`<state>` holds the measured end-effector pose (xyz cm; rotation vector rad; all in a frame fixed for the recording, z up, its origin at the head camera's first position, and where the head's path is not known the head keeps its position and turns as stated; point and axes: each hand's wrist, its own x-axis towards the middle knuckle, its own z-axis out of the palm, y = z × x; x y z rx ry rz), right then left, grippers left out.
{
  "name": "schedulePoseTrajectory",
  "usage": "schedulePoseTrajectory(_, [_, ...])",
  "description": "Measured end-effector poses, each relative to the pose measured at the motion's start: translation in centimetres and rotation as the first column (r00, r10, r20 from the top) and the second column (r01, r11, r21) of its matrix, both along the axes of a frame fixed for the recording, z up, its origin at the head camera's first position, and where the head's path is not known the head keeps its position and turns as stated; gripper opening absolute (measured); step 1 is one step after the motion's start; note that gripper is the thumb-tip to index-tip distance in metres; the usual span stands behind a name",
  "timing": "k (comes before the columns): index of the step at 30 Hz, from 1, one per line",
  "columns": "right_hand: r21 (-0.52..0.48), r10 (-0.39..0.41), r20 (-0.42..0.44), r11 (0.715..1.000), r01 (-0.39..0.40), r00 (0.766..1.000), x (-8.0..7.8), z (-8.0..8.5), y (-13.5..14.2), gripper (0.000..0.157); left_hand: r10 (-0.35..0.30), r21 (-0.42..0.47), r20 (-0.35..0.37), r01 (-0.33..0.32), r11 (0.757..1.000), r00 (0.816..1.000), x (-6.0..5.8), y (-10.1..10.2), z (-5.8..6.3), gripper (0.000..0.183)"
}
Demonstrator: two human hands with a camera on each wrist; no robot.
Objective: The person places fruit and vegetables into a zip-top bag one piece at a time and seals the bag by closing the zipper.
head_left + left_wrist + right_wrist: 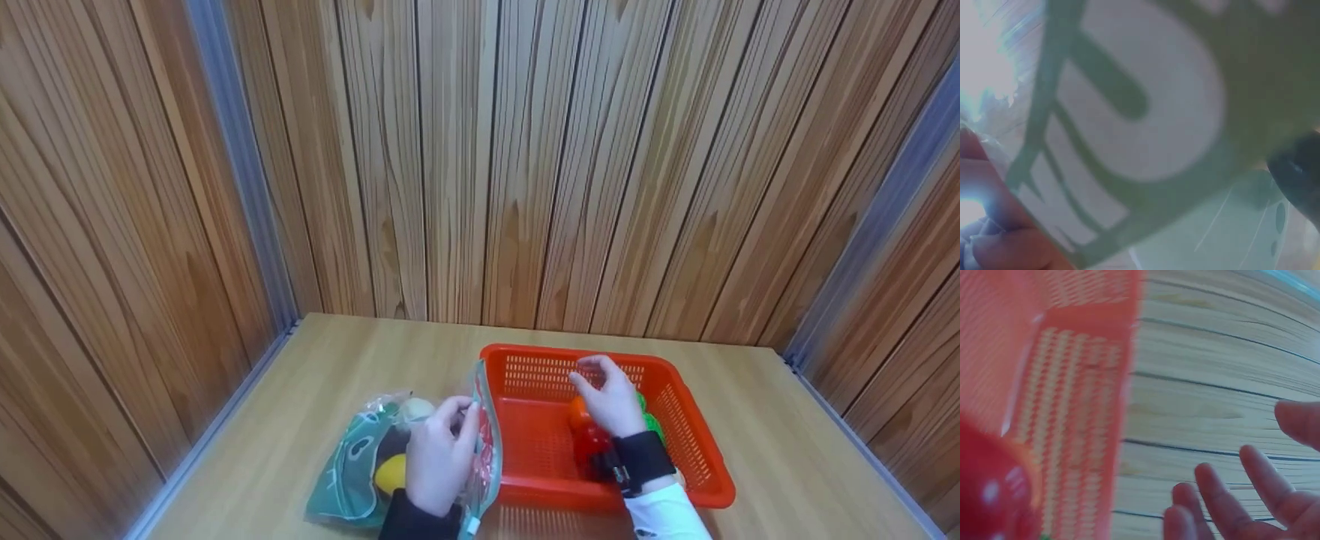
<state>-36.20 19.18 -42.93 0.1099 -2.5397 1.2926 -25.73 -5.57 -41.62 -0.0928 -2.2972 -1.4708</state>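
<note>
My left hand (440, 452) pinches the zip edge of a clear and green printed bag (341, 480) beside the basket. Inside the bag lie a yellow fruit (391, 474), a pale round item (415, 409) and something dark. In the left wrist view the green printed film (1179, 191) fills most of the picture, with the fingers at its left edge. Above the red plastic basket (525, 491), my right hand (615, 401) has its fingers spread loosely and holds nothing. Below it in the basket are a red glossy item (589, 444), an orange one (578, 413) and a green one (651, 424).
The light wooden table (780, 450) carries the bag on the left and the basket right of centre. Wood-plank walls (525, 165) stand behind and at both sides. The basket's raised rim (577, 352) lies between the bag and the items inside.
</note>
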Motion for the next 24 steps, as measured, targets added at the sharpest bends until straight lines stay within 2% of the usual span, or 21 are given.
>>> schedulePoseTrajectory(2, [0.091,-0.001,0.036,0.996,-0.002,0.999,-0.2,-0.5,0.6,0.028,-0.003,0.006,0.009,0.003,1.000,1.000,0.0,0.0,0.1,0.020])
schedulePoseTrajectory(5, [0.220,-0.005,0.122,0.975,-0.022,0.992,-0.2,-1.2,1.2,0.027,-0.003,0.014,0.022,0.002,1.000,1.000,0.0,0.0,0.1,0.020])
schedulePoseTrajectory(9, [0.339,-0.005,0.282,0.936,-0.095,0.959,-0.1,-1.7,1.5,0.036,-0.011,0.016,0.016,0.010,1.000,1.000,0.0,0.0,0.1,0.021])
schedulePoseTrajectory(11, [0.374,0.004,0.336,0.917,-0.137,0.942,-0.1,-1.8,1.4,0.041,-0.018,0.019,0.003,0.017,1.000,1.000,0.0,0.0,0.1,0.022])
schedulePoseTrajectory(19, [0.443,0.112,0.385,0.848,-0.290,0.916,0.1,-2.1,0.3,0.051,-0.020,0.016,0.017,0.020,1.000,1.000,-0.1,0.1,0.0,0.020])
schedulePoseTrajectory(21, [0.459,0.139,0.399,0.826,-0.328,0.906,0.1,-2.1,0.0,0.051,-0.011,0.010,0.018,0.011,1.000,1.000,-0.1,0.1,0.0,0.019])
schedulePoseTrajectory(24, [0.466,0.159,0.411,0.810,-0.356,0.898,0.2,-2.2,-0.2,0.048,-0.008,0.003,0.016,0.008,1.000,1.000,-0.1,0.1,0.0,0.018])
